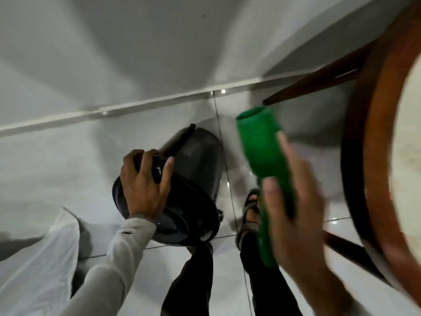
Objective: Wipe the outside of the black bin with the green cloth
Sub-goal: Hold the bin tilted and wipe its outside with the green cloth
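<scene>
The black bin [198,160] stands on the tiled floor, tilted toward me, with its lid end lowest in view. My left hand [143,181] grips the bin's rim and handle near the top. The green cloth [264,156] hangs as a long blurred strip to the right of the bin, apart from it. My right hand [293,215] is closed around the cloth's lower half, raised close to the camera and blurred by motion.
A round wooden table [373,156] with dark legs fills the right side. A white wall and skirting [114,109] run behind the bin. A white plastic sheet [38,254] lies at lower left. My sandalled foot [250,210] stands just right of the bin.
</scene>
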`<state>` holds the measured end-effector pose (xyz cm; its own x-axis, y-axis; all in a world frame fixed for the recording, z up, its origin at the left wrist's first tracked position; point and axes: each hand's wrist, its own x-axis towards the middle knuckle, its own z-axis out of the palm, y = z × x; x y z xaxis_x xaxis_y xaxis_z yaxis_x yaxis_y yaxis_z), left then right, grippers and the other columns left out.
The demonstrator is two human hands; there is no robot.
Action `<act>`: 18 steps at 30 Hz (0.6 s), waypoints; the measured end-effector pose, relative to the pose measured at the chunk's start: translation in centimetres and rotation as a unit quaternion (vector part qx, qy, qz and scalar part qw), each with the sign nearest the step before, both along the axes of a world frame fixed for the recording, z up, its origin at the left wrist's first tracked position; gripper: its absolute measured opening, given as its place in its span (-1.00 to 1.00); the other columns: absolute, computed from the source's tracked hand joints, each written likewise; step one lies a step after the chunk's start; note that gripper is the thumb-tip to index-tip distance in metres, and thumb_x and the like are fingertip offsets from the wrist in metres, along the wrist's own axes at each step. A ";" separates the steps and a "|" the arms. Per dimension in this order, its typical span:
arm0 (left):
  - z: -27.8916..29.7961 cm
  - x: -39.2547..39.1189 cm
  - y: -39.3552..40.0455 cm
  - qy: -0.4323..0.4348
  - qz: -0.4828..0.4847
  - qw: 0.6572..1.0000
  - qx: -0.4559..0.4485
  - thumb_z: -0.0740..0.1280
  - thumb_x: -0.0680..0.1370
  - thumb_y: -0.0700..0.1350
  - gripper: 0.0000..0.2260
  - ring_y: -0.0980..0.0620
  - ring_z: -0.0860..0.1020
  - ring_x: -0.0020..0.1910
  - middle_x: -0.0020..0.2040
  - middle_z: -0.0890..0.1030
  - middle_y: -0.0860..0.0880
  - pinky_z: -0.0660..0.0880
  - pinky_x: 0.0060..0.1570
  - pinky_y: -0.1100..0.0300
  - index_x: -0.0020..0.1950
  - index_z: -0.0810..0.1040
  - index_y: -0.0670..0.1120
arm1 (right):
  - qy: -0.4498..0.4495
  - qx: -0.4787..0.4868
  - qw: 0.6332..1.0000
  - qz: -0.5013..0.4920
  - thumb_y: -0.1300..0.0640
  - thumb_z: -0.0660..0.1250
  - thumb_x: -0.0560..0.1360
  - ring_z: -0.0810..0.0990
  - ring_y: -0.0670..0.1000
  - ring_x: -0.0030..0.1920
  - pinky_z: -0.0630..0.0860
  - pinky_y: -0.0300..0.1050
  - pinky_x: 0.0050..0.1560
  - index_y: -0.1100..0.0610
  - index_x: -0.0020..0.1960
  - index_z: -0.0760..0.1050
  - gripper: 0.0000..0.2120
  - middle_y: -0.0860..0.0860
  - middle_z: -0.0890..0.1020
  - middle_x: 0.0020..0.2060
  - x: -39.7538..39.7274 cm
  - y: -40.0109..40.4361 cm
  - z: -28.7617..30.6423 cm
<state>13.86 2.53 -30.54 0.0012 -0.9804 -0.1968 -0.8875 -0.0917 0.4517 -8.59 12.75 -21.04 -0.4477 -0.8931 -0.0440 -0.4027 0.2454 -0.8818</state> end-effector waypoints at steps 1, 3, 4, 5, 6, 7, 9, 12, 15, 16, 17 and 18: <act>-0.2 1.0 0.6 0.006 0.000 1.000 -0.009 0.26 0.61 0.22 -0.50 -0.30 0.57 0.23 0.31 0.51 -0.27 0.55 0.29 -0.26 0.26 0.63 -0.16 | -0.028 0.018 0.999 0.025 -0.09 0.16 0.72 0.61 -0.23 0.23 0.57 -0.32 0.23 -0.29 0.61 0.26 -0.54 -0.07 0.56 0.29 2.8 -0.3 -1.3; -0.8 3.0 1.9 0.018 0.005 1.000 -0.024 0.23 0.62 0.21 -0.48 -0.29 0.55 0.31 0.38 0.50 -0.27 0.53 0.32 -0.27 0.31 0.61 -0.17 | -0.085 0.086 0.990 0.073 -0.04 0.19 0.70 0.61 -0.11 0.24 0.61 -0.17 0.27 -0.27 0.58 0.32 -0.55 -0.01 0.55 0.28 6.6 -1.4 -4.9; -1.1 3.8 2.6 0.023 0.004 0.999 -0.031 0.22 0.62 0.22 -0.47 -0.29 0.54 0.35 0.42 0.48 -0.27 0.51 0.35 -0.26 0.34 0.60 -0.17 | -0.092 0.128 0.982 0.107 -0.03 0.19 0.70 0.58 -0.09 0.29 0.57 -0.12 0.34 -0.24 0.56 0.36 -0.57 0.01 0.53 0.32 7.7 -2.2 -6.7; -1.4 4.5 3.2 0.029 0.003 0.999 -0.040 0.20 0.63 0.24 -0.44 -0.29 0.52 0.40 0.47 0.46 -0.27 0.49 0.38 -0.25 0.39 0.58 -0.16 | -0.092 0.158 0.973 0.141 -0.01 0.21 0.71 0.52 -0.07 0.38 0.51 -0.06 0.44 -0.19 0.56 0.40 -0.58 0.02 0.48 0.40 8.6 -2.7 -8.8; -1.6 4.9 3.6 0.035 0.001 0.998 -0.051 0.17 0.64 0.27 -0.41 -0.29 0.51 0.42 0.51 0.43 -0.27 0.47 0.41 -0.24 0.44 0.55 -0.14 | -0.081 0.184 0.962 0.187 -0.01 0.21 0.72 0.43 -0.03 0.51 0.40 0.01 0.57 -0.16 0.56 0.42 -0.58 0.03 0.41 0.52 9.9 -3.1 -10.2; -2.2 5.5 4.0 0.042 0.003 0.997 -0.064 0.13 0.66 0.29 -0.39 -0.27 0.50 0.45 0.55 0.41 -0.26 0.46 0.43 -0.22 0.48 0.52 -0.12 | -0.060 0.187 0.952 0.237 -0.04 0.21 0.72 0.28 0.02 0.65 0.23 0.06 0.69 -0.15 0.57 0.42 -0.58 0.03 0.30 0.64 11.5 -2.8 -11.9; -3.3 6.6 4.6 0.064 0.017 0.994 -0.087 0.10 0.67 0.30 -0.39 -0.15 0.43 0.54 0.59 0.37 -0.25 0.46 0.45 -0.25 0.53 0.47 -0.09 | -0.030 0.169 0.943 0.286 -0.14 0.12 0.72 -0.07 0.02 0.76 -0.15 0.05 0.75 -0.22 0.60 0.34 -0.55 -0.01 0.07 0.75 13.3 -2.1 -15.1; -4.4 8.8 6.1 0.101 0.024 0.989 -0.109 0.13 0.69 0.26 -0.43 0.23 0.31 0.53 0.58 0.36 -0.26 0.45 0.50 -0.11 0.51 0.47 -0.10 | 0.000 0.167 0.947 0.274 -0.18 0.04 0.70 -0.19 0.03 0.76 -0.29 0.04 0.70 -0.22 0.61 0.31 -0.51 -0.01 0.00 0.76 13.4 -2.9 -18.8; -5.1 10.3 7.7 0.130 0.007 0.984 -0.121 0.16 0.69 0.21 -0.45 0.23 0.26 0.58 0.56 0.33 -0.33 0.30 0.55 0.19 0.51 0.45 -0.16 | 0.007 0.214 0.962 0.171 -0.16 0.09 0.70 -0.05 0.18 0.76 -0.12 0.13 0.72 -0.12 0.61 0.36 -0.50 0.13 0.08 0.74 12.4 -5.7 -22.3; -5.3 10.4 8.0 0.134 0.007 0.983 -0.123 0.17 0.70 0.20 -0.45 0.18 0.25 0.60 0.57 0.32 -0.35 0.29 0.56 0.17 0.52 0.44 -0.16 | -0.008 0.227 0.966 0.122 -0.14 0.10 0.71 0.00 0.20 0.75 -0.06 0.15 0.74 -0.09 0.62 0.36 -0.50 0.16 0.10 0.73 11.8 -6.6 -23.6; -5.5 10.3 8.2 0.134 0.011 0.983 -0.126 0.17 0.69 0.21 -0.46 0.15 0.26 0.60 0.58 0.31 -0.35 0.31 0.56 0.10 0.53 0.43 -0.13 | -0.028 0.243 0.966 0.077 -0.13 0.12 0.71 0.03 0.21 0.75 -0.01 0.16 0.74 -0.08 0.63 0.33 -0.50 0.18 0.11 0.73 11.1 -7.5 -24.9; -5.6 9.9 8.1 0.133 0.013 0.982 -0.132 0.18 0.69 0.21 -0.46 0.13 0.27 0.59 0.59 0.31 -0.35 0.35 0.54 -0.01 0.54 0.43 -0.10 | -0.048 0.265 0.962 0.037 -0.13 0.12 0.73 0.04 0.20 0.75 0.02 0.15 0.74 -0.08 0.66 0.29 -0.49 0.18 0.10 0.73 10.3 -8.4 -25.7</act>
